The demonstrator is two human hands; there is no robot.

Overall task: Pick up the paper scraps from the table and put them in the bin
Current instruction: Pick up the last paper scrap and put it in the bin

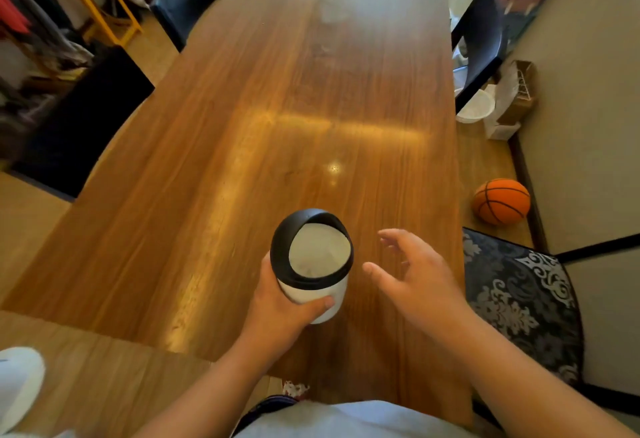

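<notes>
The left hand [280, 302] wraps around the white body of a small desktop bin [313, 264], thumb pressed across its near side and fingers curled behind, so the bin is firmly clasped and tilted a little toward the camera above the wooden table [242, 125]. Just to the right of that grip, the right hand [415, 274] hovers with fingers spread and empty, apart from the bin and not touching the table.

No paper scraps show anywhere on the tabletop in this view, so the collecting appears to be finished or nearly so. The step in hand looks like settling the bin or closing it up. To do that well, the holding hand should keep the bin upright enough that nothing tips out past the black domed lid ring [287, 240], while the free hand comes in from the right to steady or shut the opening.

Inside the bin, beyond the thumb, the pale interior shows through the round mouth. Something light lies at the bottom, but it is too blurred to say whether it is scraps.
</notes>
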